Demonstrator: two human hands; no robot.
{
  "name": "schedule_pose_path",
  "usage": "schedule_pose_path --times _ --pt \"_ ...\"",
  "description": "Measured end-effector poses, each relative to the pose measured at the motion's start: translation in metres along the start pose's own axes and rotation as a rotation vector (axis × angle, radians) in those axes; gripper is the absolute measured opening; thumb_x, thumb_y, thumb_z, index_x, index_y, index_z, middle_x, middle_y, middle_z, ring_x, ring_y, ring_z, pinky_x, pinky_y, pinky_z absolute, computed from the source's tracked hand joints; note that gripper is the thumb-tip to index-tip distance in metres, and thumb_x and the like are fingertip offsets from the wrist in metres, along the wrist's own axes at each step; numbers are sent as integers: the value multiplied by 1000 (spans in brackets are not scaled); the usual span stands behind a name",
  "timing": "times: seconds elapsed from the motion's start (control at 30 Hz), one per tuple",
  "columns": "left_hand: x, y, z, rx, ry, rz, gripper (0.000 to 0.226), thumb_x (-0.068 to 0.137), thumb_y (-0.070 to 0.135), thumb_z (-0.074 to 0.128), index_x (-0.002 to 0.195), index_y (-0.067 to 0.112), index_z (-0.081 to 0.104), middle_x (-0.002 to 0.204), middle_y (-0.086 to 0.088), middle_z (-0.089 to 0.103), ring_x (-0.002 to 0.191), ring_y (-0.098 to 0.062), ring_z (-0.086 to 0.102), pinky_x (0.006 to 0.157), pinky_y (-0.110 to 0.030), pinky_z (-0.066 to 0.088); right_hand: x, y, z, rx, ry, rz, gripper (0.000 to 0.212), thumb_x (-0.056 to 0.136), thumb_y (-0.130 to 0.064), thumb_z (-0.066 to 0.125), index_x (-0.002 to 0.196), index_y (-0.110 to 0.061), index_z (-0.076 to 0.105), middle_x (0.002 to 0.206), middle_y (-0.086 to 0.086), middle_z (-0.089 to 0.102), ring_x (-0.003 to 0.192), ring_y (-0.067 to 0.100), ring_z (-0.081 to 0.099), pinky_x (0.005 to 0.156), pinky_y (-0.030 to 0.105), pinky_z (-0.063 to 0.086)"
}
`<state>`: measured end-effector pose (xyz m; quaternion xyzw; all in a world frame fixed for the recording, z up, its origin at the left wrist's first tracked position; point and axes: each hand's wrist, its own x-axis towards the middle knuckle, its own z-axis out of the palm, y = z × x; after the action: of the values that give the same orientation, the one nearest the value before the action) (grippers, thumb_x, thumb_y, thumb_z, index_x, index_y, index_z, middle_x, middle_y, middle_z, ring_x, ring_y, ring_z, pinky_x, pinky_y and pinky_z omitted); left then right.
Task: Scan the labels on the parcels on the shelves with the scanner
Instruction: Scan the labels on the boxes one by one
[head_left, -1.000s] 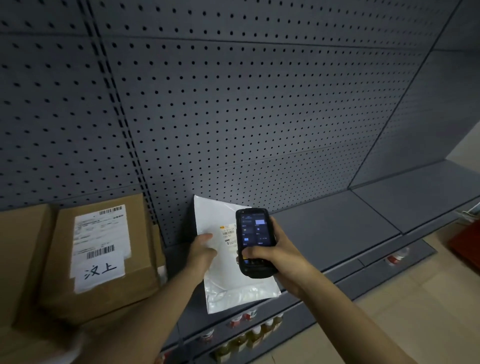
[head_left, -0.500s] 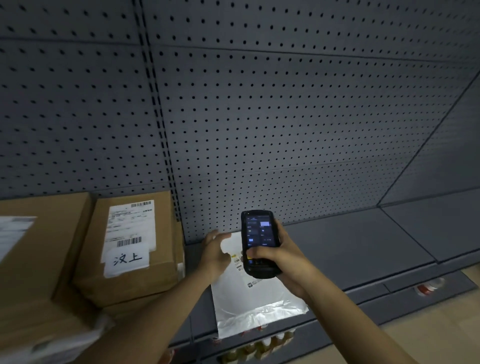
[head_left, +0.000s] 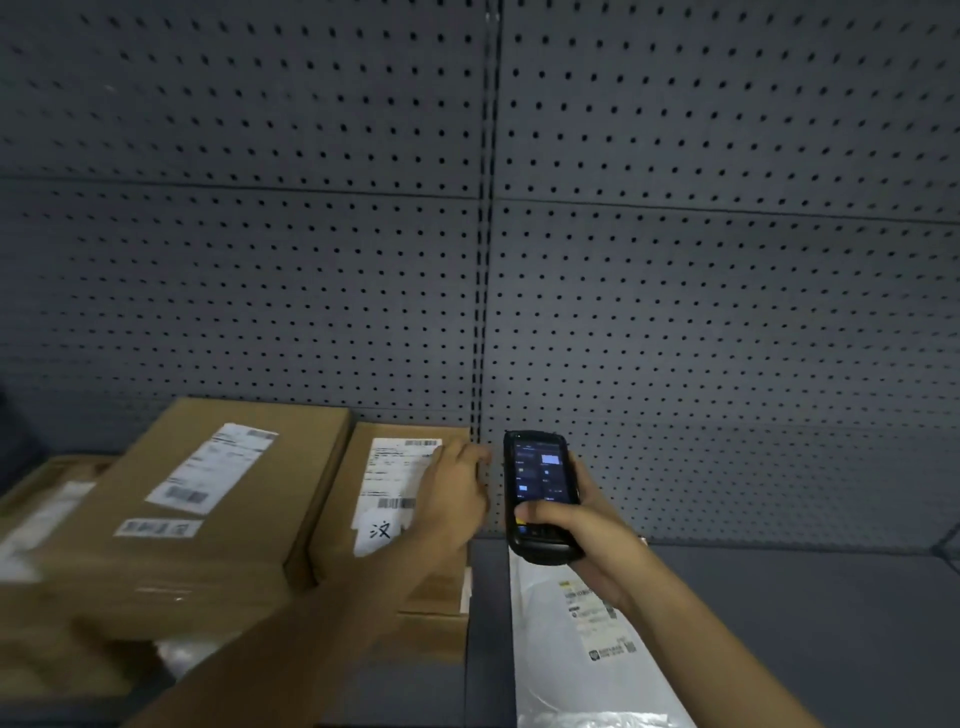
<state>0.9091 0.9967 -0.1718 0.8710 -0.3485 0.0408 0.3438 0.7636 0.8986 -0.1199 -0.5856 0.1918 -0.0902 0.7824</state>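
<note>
My right hand (head_left: 582, 535) grips a black handheld scanner (head_left: 537, 493) with its screen lit, held upright above a white poly mailer (head_left: 576, 649) that lies flat on the grey shelf (head_left: 805, 623). My left hand (head_left: 457, 493) reaches over a brown cardboard box (head_left: 374, 499) with a white shipping label (head_left: 392, 483); its fingers lie relaxed on the box's top right part, covering some of the label. A bigger cardboard box (head_left: 208, 499) with its own barcode label (head_left: 208, 473) stands to the left.
A grey pegboard back wall (head_left: 675, 312) rises behind the shelf, with a vertical upright slot (head_left: 485, 260) in the middle. More cardboard boxes (head_left: 47, 499) are stacked at the far left, blurred. The shelf stretches bare to the right of the mailer.
My left hand left the white mailer, which now lies flat, and moved left onto the labelled cardboard box. The view swung left; my right hand still holds the scanner.
</note>
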Motion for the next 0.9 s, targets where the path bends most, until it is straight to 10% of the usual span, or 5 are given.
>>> schedule_pose_path --times 0.3,0.47,0.6,0.9 --pt "-29 -75 -52 274 3 -171 40 95 32 47 134 22 48 140 -2 46 128 -21 40 109 -34 30 37 32 38 38 -8 86 71 72 10 76 131 -20 50 120 19 68 105 37 67 62 34 58" --pt "-51 -94 -65 364 -312 -197 80 84 76 17 150 31 19 159 -7 7 146 -31 -3 117 -46 6 48 48 42 1 36 74 74 70 8 78 131 -21 48 121 15 66 104 31 67 70 40 60" --pt "-53 -92 -69 241 -455 -270 87 80 76 32 151 36 1 158 -4 -21 139 -30 -34 115 -52 -8 52 53 42 33 69 90 77 70 9 78 134 -19 46 120 16 66 104 33 67 66 39 59" --pt "-51 -90 -86 -177 -532 -283 111 69 22 84 151 21 9 151 1 34 138 -9 18 116 -30 10 56 57 33 118 76 143 65 76 9 71 133 -12 49 124 24 65 98 34 67 61 34 56"
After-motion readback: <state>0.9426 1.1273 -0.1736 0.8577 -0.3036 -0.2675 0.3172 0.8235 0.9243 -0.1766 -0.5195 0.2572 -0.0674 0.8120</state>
